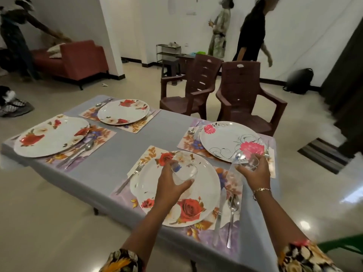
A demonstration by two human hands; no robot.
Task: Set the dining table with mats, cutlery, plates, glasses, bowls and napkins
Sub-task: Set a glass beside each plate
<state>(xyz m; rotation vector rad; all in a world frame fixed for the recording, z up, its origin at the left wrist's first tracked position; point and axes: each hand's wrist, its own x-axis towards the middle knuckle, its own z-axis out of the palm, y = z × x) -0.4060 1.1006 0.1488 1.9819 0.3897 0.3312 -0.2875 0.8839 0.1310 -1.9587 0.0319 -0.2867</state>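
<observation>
1. Your left hand (170, 185) grips the left glass (184, 172). Fingers are curled round its side, thumb on the near side.
2. The left glass is clear, tilted, and over the far half of the near plate (208, 183). Can't tell if it touches the plate.
3. Your right hand (255, 174) grips the right glass (248, 160), fingers wrapped round it from the near side.
4. The right glass is over the near rim of the pink plate (225, 140). Can't tell if it rests on anything.
5. Table (157, 134): grey cloth, four floral mats, one plate on each.
6. Near mat (151, 154): fork (130, 177) left of the plate, knife (221, 211) and spoon (232, 213) right of it.
7. The left plate (52, 136) and far plate (123, 111) both have red flowers, with cutlery beside each.
8. Two brown chairs (247, 95) stand just beyond the table's far side.
</observation>
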